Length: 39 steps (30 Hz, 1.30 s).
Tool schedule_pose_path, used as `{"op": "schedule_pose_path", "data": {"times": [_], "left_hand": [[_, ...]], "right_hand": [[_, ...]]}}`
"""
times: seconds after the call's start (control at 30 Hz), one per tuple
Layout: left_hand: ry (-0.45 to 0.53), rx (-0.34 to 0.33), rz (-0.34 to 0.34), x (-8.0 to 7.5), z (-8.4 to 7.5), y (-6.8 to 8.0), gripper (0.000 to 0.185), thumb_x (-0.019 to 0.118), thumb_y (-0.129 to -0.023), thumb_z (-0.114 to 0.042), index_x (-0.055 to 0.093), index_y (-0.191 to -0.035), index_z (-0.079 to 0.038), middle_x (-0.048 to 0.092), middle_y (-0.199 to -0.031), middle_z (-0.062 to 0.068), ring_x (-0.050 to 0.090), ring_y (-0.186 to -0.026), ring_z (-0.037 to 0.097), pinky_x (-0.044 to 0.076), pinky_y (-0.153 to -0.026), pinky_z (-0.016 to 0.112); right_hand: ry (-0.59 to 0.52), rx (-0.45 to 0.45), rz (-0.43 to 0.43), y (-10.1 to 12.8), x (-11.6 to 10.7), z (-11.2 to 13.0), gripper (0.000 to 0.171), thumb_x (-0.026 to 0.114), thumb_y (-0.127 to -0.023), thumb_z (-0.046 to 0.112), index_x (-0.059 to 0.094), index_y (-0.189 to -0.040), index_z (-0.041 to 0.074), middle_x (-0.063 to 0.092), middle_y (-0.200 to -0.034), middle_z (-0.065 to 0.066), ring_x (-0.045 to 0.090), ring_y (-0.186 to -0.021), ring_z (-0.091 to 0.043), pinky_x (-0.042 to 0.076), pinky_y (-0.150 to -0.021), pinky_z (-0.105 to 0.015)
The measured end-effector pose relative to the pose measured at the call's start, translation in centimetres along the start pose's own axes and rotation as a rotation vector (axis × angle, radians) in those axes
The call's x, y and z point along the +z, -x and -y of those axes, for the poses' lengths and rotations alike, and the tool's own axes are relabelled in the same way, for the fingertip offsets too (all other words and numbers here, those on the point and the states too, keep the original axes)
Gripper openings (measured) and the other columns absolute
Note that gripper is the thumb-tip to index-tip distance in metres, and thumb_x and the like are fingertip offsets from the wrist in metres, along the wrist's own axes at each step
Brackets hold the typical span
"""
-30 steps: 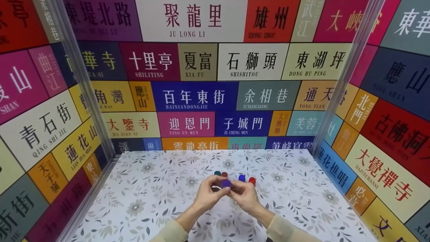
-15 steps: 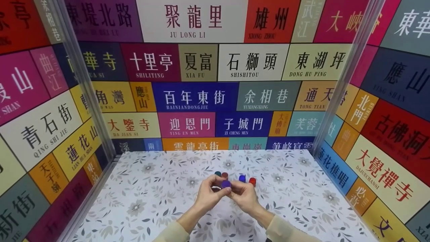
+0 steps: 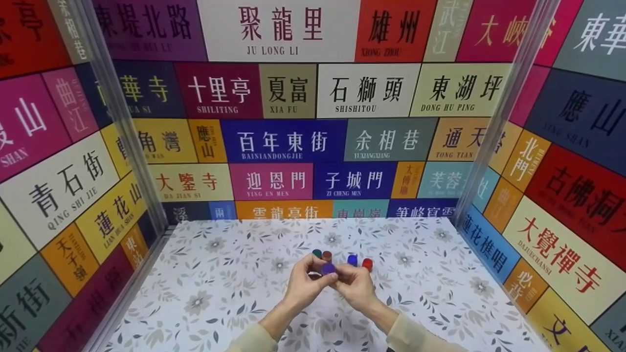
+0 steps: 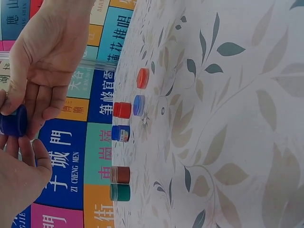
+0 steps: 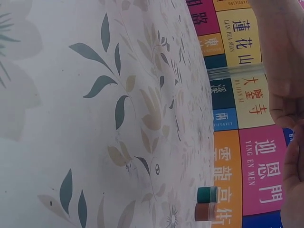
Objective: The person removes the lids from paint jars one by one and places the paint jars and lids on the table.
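Note:
Both hands meet over the patterned tabletop around a small paint jar [image 3: 328,269]. It looks purple in the head view and dark blue in the left wrist view. My left hand [image 3: 304,282] pinches it between thumb and fingers, while my right hand [image 3: 358,287] grips it from the other side. The right wrist view shows the hands only at its right edge, the jar mostly covered. Behind them stand a green jar [image 4: 120,192], a brown jar [image 4: 120,175], a blue jar [image 4: 120,133] and a red jar [image 4: 122,110].
In the left wrist view, an orange-red round piece [image 4: 143,78] and a blue round piece [image 4: 138,105] lie nearer than the jar row. The white tabletop [image 3: 205,274] has a leaf print. Colourful sign-covered walls [image 3: 283,139] enclose its back and sides.
The held jar shifts very slightly left between the hands. The jars on the table stay where they were.

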<state>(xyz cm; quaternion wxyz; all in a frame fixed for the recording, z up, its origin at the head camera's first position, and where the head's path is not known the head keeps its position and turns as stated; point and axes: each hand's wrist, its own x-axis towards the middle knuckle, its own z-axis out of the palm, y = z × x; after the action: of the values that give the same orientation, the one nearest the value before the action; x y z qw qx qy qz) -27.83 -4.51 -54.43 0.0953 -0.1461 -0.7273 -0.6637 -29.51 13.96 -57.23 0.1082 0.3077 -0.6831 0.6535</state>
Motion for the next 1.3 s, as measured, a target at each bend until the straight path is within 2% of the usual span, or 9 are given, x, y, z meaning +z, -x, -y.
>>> {"op": "schedule_pose_path", "data": {"times": [0.43, 0.83, 0.97, 1.13, 1.3], "left_hand": [[0.002, -0.007, -0.039, 0.26, -0.38, 0.31, 0.033, 0.095, -0.084, -0.010, 0.068, -0.102, -0.002, 0.075, -0.100, 0.020, 0.067, -0.088, 0.010, 0.061, -0.081, 0.023], [-0.005, -0.013, -0.055, 0.16, -0.30, 0.27, 0.035, 0.098, -0.081, -0.013, 0.073, -0.105, -0.005, 0.079, -0.101, 0.015, 0.071, -0.089, 0.010, 0.064, -0.084, 0.026], [-0.013, -0.015, -0.045, 0.09, -0.19, 0.23, 0.040, 0.098, -0.083, -0.017, 0.076, -0.115, -0.004, 0.081, -0.104, 0.015, 0.074, -0.092, 0.009, 0.065, -0.086, 0.027], [-0.005, 0.004, 0.008, -0.17, -0.14, 0.24, 0.051, 0.094, -0.090, -0.017, 0.077, -0.135, -0.002, 0.083, -0.119, 0.018, 0.075, -0.096, 0.006, 0.064, -0.088, 0.025], [0.008, 0.046, 0.059, -0.42, -0.07, 0.28, 0.050, 0.087, -0.097, -0.013, 0.073, -0.143, 0.001, 0.081, -0.121, 0.024, 0.074, -0.096, 0.003, 0.063, -0.086, 0.024]], "right_hand": [[-0.009, 0.000, -0.013, 0.08, 0.31, -0.14, 0.030, 0.079, -0.094, -0.011, 0.075, -0.122, -0.020, 0.076, -0.111, -0.042, 0.082, -0.100, -0.003, 0.067, -0.088, -0.022], [-0.003, -0.032, -0.012, 0.02, 0.20, -0.03, 0.027, 0.080, -0.094, -0.012, 0.076, -0.120, -0.019, 0.077, -0.108, -0.041, 0.082, -0.099, -0.003, 0.067, -0.086, -0.022], [0.009, -0.031, -0.013, 0.00, 0.11, 0.02, 0.027, 0.082, -0.094, -0.010, 0.077, -0.119, -0.018, 0.078, -0.108, -0.040, 0.082, -0.100, -0.003, 0.067, -0.086, -0.022], [0.013, 0.001, -0.005, -0.04, -0.02, 0.11, 0.029, 0.083, -0.094, -0.007, 0.077, -0.120, -0.017, 0.078, -0.110, -0.039, 0.082, -0.100, -0.003, 0.066, -0.088, -0.021], [0.005, 0.037, 0.001, -0.11, -0.16, 0.32, 0.031, 0.083, -0.096, -0.004, 0.077, -0.124, -0.016, 0.078, -0.114, -0.039, 0.082, -0.101, -0.004, 0.066, -0.088, -0.021]]}}
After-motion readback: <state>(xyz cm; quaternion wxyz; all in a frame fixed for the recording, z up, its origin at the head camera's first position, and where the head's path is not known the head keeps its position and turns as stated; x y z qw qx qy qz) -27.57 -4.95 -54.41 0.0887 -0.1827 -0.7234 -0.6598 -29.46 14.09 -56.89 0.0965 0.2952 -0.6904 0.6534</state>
